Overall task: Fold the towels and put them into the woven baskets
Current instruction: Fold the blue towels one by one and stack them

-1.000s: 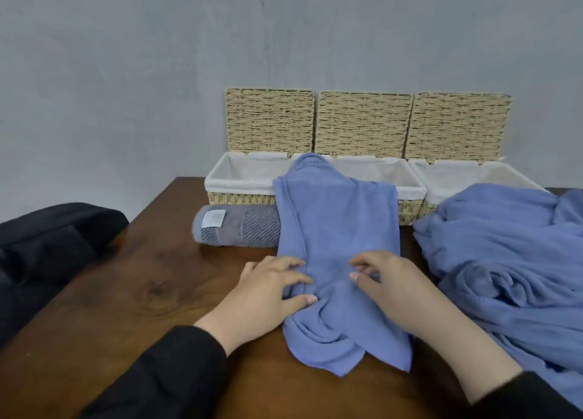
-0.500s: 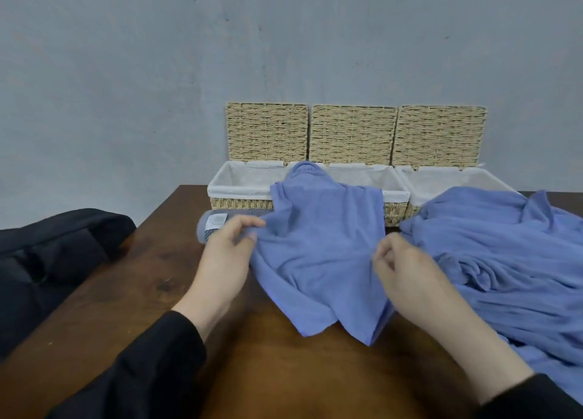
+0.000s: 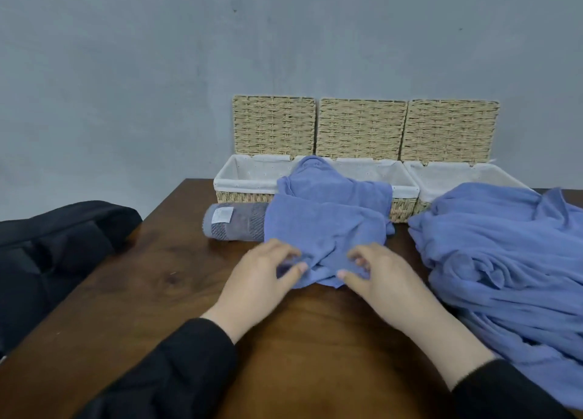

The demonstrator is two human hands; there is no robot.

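Both hands (image 3: 318, 273) (fingers curled) pinch the blue towel's (image 3: 325, 226) near edge.

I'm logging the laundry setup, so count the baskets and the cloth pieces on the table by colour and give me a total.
Woven baskets: 3 (left, middle, right)
Blue cloth pieces: 2 (towel under the hands, big heap)
Grey rolled towel: 1
Total: 6

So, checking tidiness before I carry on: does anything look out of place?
Yes: the blue towel both hands grip drapes over the middle woven basket's front rim, hanging unfolded, half in, half on the wooden table.
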